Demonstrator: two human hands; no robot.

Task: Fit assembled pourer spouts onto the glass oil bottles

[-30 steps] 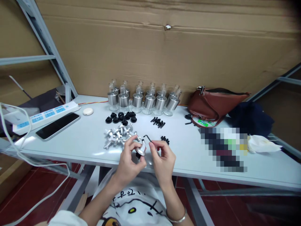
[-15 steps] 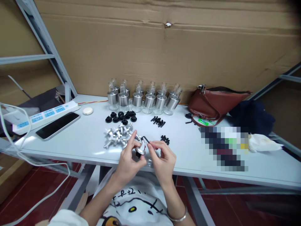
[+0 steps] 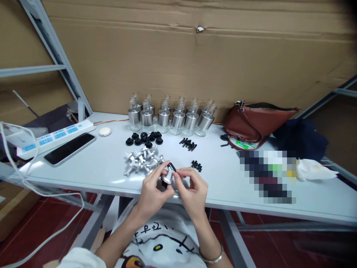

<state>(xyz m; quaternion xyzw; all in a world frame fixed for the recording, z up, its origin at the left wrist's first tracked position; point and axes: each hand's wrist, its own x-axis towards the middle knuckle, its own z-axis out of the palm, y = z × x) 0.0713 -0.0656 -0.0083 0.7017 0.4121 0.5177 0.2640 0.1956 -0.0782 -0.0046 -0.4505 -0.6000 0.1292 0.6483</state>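
Observation:
My left hand (image 3: 155, 185) is closed around a silver pour spout (image 3: 167, 178), which has a black stopper (image 3: 164, 184) on its underside. Its index finger reaches up to a thin bent black lever (image 3: 171, 166) at the spout's top. With thumb and index finger, my right hand (image 3: 193, 188) pinches the lower right end of that lever, close against the spout. Just beyond my left hand lies a pile of silver pour spouts (image 3: 141, 160). Small black caps (image 3: 196, 166) lie past my right hand, and black lever strips (image 3: 188, 143) are farther back.
Several glass bottles with metal sleeves (image 3: 177, 120) stand in rows along the cardboard wall (image 3: 178, 63). Black stoppers (image 3: 143, 139) lie before them. A phone (image 3: 69, 149), power strip (image 3: 55, 137) and white round case (image 3: 105, 131) are left; a brown bag (image 3: 256, 121) is right.
My left index finger has bent down from pointing up and now touches the black lever's top. My right fingertips have come slightly nearer the spout.

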